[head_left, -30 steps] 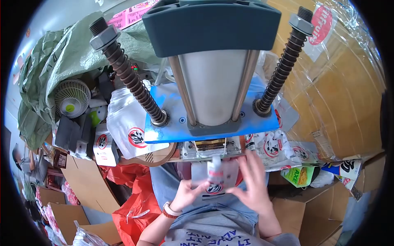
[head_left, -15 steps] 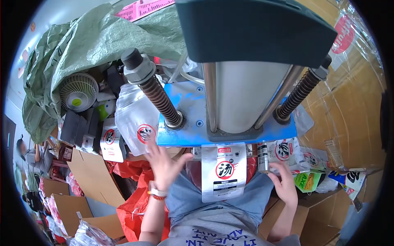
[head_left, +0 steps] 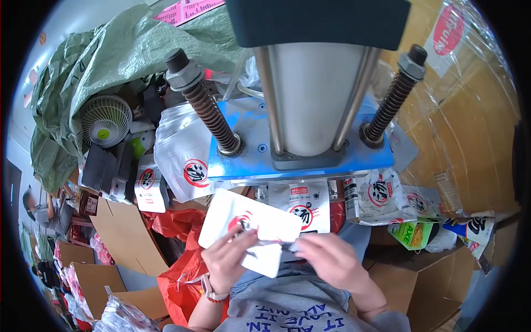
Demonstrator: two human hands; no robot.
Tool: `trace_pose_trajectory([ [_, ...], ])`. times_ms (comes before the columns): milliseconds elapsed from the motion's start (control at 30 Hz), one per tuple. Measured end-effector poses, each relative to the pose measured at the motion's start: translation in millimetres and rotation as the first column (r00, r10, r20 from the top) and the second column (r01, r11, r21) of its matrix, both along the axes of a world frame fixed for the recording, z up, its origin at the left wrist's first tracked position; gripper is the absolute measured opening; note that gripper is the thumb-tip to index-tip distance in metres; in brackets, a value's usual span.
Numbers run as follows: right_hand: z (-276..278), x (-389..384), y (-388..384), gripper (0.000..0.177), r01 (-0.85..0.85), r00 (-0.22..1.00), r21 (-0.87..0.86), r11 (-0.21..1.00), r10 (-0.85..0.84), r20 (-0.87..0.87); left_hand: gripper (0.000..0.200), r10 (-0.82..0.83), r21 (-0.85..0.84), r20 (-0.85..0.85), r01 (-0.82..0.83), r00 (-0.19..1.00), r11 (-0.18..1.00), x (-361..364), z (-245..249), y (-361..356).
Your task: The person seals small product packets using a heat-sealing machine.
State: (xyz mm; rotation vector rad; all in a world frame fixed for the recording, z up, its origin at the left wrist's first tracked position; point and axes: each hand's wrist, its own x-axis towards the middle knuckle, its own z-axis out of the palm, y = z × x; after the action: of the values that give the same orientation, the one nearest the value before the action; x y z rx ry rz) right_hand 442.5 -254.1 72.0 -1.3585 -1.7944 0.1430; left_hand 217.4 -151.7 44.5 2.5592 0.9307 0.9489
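Note:
My left hand (head_left: 225,263) is closed on a white pouch (head_left: 221,213) with a red circle print, tilted above my lap and bright with glare. My right hand (head_left: 331,261) is closed at the pouch's right side, fingertips pinched round a small greyish thing too blurred to name. Behind them, another printed pouch (head_left: 319,213) lies at the front of a press with a blue plate (head_left: 249,133), under the plate's front edge. Left of the press is a stack of silver-white pouches (head_left: 177,146). More printed pouches (head_left: 379,193) lie to its right.
The press cylinder (head_left: 315,99) stands between two spring-wrapped bolts. A red bag (head_left: 182,271) hangs at the lower left near cardboard boxes (head_left: 99,288). A small fan (head_left: 106,120) sits under green sheeting. Large cardboard (head_left: 459,133) is at the right. A person (head_left: 44,210) sits far left.
My left hand has moved down from the stack area and now holds a pouch. My right hand has moved left to meet it. The view has shifted slightly, and the pouch at the press appears higher.

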Motion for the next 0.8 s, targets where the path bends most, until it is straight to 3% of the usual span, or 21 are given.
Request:
trace_pose_trajectory([
  [67, 18, -3, -13, 0.033, -0.072, 0.991, 0.056, 0.996, 0.065, 0.119, 0.035, -0.152, -0.021, -0.074, 0.151, 0.986, 0.988, 5, 23, -13],
  [133, 42, 4, -32, 0.037, -0.148, 0.974, 0.156, 0.977, 0.117, 0.193, 0.031, -0.367, -0.218, 0.03, 0.364, 0.93, 0.906, 2, 42, -17],
  [200, 41, 4, -37, 0.032, -0.163, 0.987, 0.113, 0.98, 0.162, 0.019, 0.022, -0.518, -0.351, 0.158, 0.538, 0.841, 0.766, 7, 39, -14],
  [233, 32, 9, -29, 0.046, -0.147, 0.989, 0.111, 0.983, 0.15, -0.017, 0.019, -0.496, -0.533, 0.184, 0.51, 0.849, 0.676, 11, 24, -11],
  [267, 24, 12, -16, 0.056, -0.016, 0.998, -0.031, 0.999, 0.014, -0.061, 0.018, -0.468, -0.692, 0.203, 0.464, 0.86, 0.553, 17, 6, -8],
  [300, 14, 13, -5, 0.065, 0.108, 0.988, -0.176, 0.978, -0.125, -0.086, 0.02, -0.404, -0.708, 0.337, 0.511, 0.851, 0.487, 32, -13, -1],
  [333, -8, 18, -3, 0.079, 0.179, 0.976, -0.153, 0.972, -0.195, -0.098, 0.021, -0.198, -0.834, 0.342, 0.394, 0.919, 0.386, 43, -36, -2],
  [367, -8, 25, -10, 0.074, 0.238, 0.95, -0.136, 0.962, -0.26, -0.173, 0.022, 0.009, -0.924, 0.302, 0.29, 0.953, 0.25, 52, -55, 0],
  [467, 10, 57, -33, 0.05, 0.441, 0.865, -0.057, 0.895, -0.442, -0.239, 0.028, 0.332, -0.898, 0.368, 0.424, 0.869, -0.116, 73, -43, 25],
  [500, 11, 68, -37, 0.045, 0.506, 0.831, -0.066, 0.86, -0.507, -0.231, 0.03, 0.354, -0.881, 0.365, 0.443, 0.861, -0.167, 78, -33, 36],
  [533, 7, 77, -23, 0.038, 0.584, 0.774, -0.129, 0.801, -0.598, -0.211, 0.03, 0.371, -0.866, 0.384, 0.47, 0.845, -0.173, 83, -37, 43],
  [600, -35, 99, 11, 0.032, 0.7, 0.711, -0.079, 0.71, -0.68, 0.182, 0.031, 0.399, -0.838, 0.396, 0.503, 0.827, -0.212, 89, -40, 47],
  [633, -75, 118, 14, 0.031, 0.627, 0.77, -0.221, 0.747, -0.55, 0.323, 0.031, 0.409, -0.846, 0.397, 0.501, 0.821, -0.184, 91, -47, 44],
  [667, -72, 116, 12, 0.031, 0.624, 0.772, -0.217, 0.75, -0.549, 0.32, 0.031, 0.42, -0.853, 0.404, 0.501, 0.813, -0.148, 92, -54, 43],
  [700, -63, 115, 12, 0.034, 0.582, 0.813, -0.316, 0.749, -0.535, 0.228, 0.046, 0.373, -0.885, 0.378, 0.449, 0.847, -0.122, 86, -57, 46],
  [767, -65, 106, 7, 0.04, 0.535, 0.831, -0.449, 0.715, -0.542, 0.127, 0.058, 0.175, -0.947, 0.176, 0.118, 0.969, 0.297, 64, -57, 63],
  [800, -64, 106, 7, 0.04, 0.529, 0.836, -0.443, 0.724, -0.535, 0.123, 0.083, 0.257, -0.893, 0.128, -0.001, 0.958, 0.449, 54, -35, 65],
])
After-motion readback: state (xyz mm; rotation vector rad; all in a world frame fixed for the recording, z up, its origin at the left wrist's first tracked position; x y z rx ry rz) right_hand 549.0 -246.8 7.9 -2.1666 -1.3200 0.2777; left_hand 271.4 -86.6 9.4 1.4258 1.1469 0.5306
